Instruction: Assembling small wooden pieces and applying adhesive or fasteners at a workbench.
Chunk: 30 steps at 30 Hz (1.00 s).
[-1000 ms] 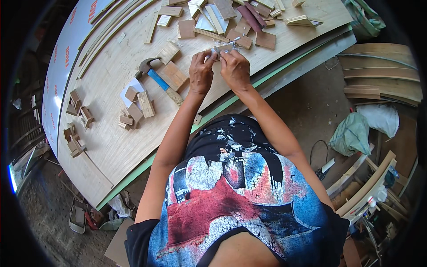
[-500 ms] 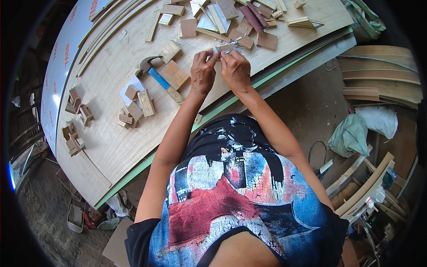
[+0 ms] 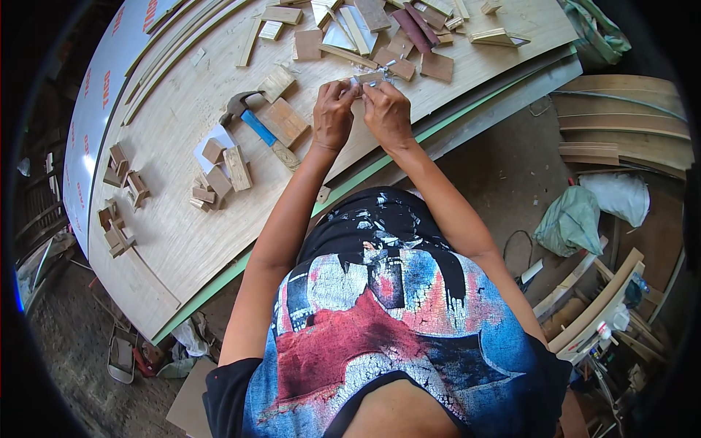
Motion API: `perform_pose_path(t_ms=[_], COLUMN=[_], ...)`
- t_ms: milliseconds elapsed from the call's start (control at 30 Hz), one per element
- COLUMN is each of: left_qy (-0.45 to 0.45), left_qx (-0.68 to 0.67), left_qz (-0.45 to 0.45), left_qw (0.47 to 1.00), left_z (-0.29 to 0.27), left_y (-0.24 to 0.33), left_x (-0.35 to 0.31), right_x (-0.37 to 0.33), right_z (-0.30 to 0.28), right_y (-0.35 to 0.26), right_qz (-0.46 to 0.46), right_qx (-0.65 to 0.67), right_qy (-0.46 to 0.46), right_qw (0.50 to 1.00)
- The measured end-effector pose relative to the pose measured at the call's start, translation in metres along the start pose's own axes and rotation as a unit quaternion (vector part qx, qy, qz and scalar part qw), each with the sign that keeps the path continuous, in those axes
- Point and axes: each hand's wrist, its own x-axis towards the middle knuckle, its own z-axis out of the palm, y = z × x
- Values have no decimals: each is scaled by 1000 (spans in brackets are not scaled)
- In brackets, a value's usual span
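Observation:
Above the near part of the wooden worktop [image 3: 212, 241], my left hand [image 3: 334, 115] and my right hand [image 3: 388, 115] are close together, fingertips almost meeting. Each has thumb and fingers pinched. Small whitish bits show at the fingertips, too small to name, and a narrow brown wood piece [image 3: 371, 77] lies just beyond them. Left of my left hand is a claw hammer [image 3: 259, 128] with a blue and wooden handle, lying against a flat wood block [image 3: 288, 123]. A paler block [image 3: 277, 82] sits past the hammer head.
Many wood offcuts [image 3: 307, 45] and two dark red strips [image 3: 418, 29] are heaped at the far side. Small block assemblies [image 3: 115, 228] stand at the left, near long thin strips [image 3: 175, 55]. Curved boards [image 3: 624, 109] and a green sack [image 3: 569, 223] lie off to the right.
The whole view has shifted slightly, the table moving a little left in it. My hands keep nearly the same pinched pose.

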Motion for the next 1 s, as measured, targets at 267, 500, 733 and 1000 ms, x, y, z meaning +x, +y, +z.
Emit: perform_pose_path(t_ms=[267,500,733,1000], left_qy=[6,7,0,2], left_qx=[-11,-18,-20,-5], left_qz=[-2,8,5,7], left_qw=[1000,1000,1000,1000], left_z=[0,2,4,2], left_y=[1,-2,-3,-2], left_x=[0,-1,-2,-2], right_x=[2,2,-6,-6], right_z=[5,13,24,8], right_y=[1,3,13,5], right_qz=[32,35,47,31], right_qx=[27,33,41,49], right_qy=[-1,11,11,40], right_qw=[999,999,998,997])
